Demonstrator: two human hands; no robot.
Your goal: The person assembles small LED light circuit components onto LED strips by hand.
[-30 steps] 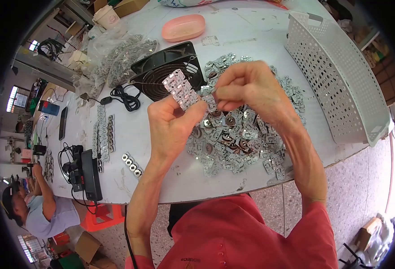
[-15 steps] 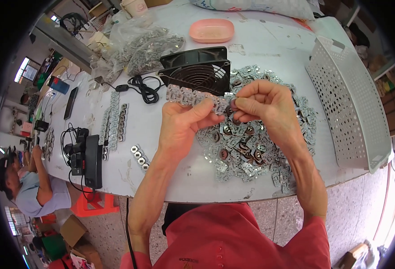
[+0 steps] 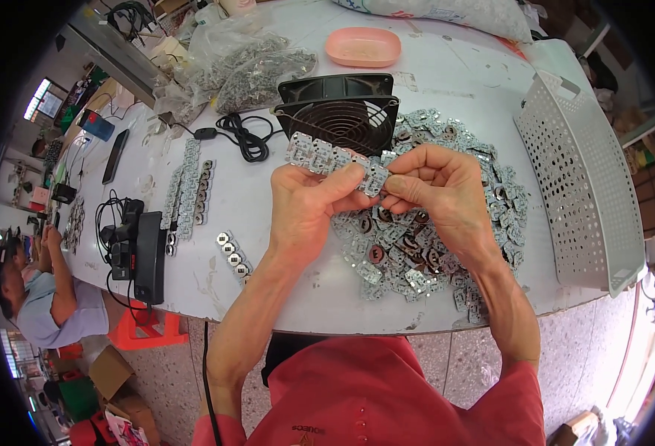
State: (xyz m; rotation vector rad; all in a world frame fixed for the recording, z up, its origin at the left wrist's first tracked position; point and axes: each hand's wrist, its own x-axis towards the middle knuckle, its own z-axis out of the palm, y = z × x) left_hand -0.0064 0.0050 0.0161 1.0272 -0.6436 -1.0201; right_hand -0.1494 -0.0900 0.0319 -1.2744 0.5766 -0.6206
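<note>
A: Main thing, quick?
B: A strip [image 3: 326, 157] of joined silvery plates, raised above the tabletop [image 3: 327, 301], its right end dipping lower.
A: Left hand [image 3: 303, 212]?
B: Fingers closed on the strip, thumb across the top.
A: Right hand [image 3: 452, 201]?
B: Thumb and forefinger pinched together at the strip's right end (what sits between them is hidden, so I can't tell if they grip the strip or a loose piece).
A: Next to that?
B: Black fan [image 3: 335, 124] just beyond the strip. Heaped pile [image 3: 409, 253] of similar plates and brownish round pieces on the tabletop, below and right of the hands.
A: Further out?
B: White perforated basket [image 3: 584, 201] right of the pile, pink dish [image 3: 363, 47] past the fan, coiled black cable [image 3: 247, 141] left of it, long rows of plates [image 3: 187, 186] further left.
A: People?
B: Co-worker [image 3: 41, 297] at far left, light shirt.
</note>
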